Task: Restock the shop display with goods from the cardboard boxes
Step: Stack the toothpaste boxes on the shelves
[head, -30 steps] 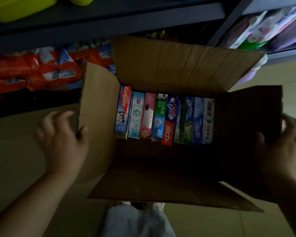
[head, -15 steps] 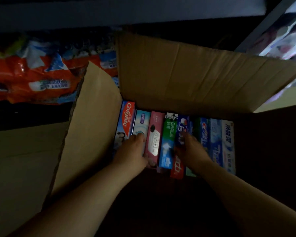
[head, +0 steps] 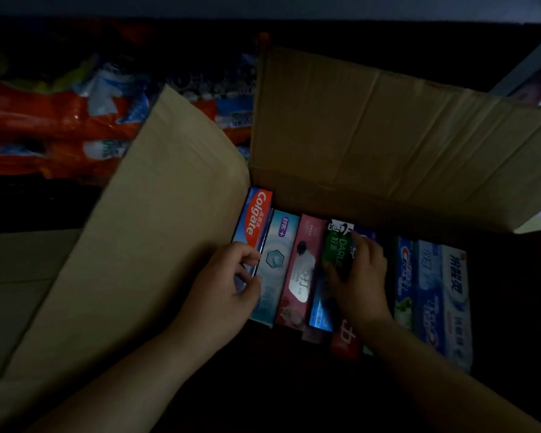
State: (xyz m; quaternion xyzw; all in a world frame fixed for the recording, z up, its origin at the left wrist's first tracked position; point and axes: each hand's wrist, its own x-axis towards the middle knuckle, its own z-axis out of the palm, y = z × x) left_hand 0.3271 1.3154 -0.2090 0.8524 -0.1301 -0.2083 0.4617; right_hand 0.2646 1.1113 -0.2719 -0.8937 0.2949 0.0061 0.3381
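Both hands are down in the open cardboard box (head: 372, 126), where the toothpaste cartons stand in a tight row along its far wall. The left hand (head: 222, 295) curls its fingers round the lower end of the Colgate carton (head: 256, 217), nearest the left flap. The right hand (head: 358, 282) pinches the green Darlie carton (head: 336, 248), thumb on one side and fingers over the neighbouring blue carton (head: 364, 237). The row looks snugly packed, so I'd draw each carton straight up, one at a time, rather than twist it, keeping the neighbours from toppling. Orange packs (head: 44, 120) sit on the dark shelf behind.
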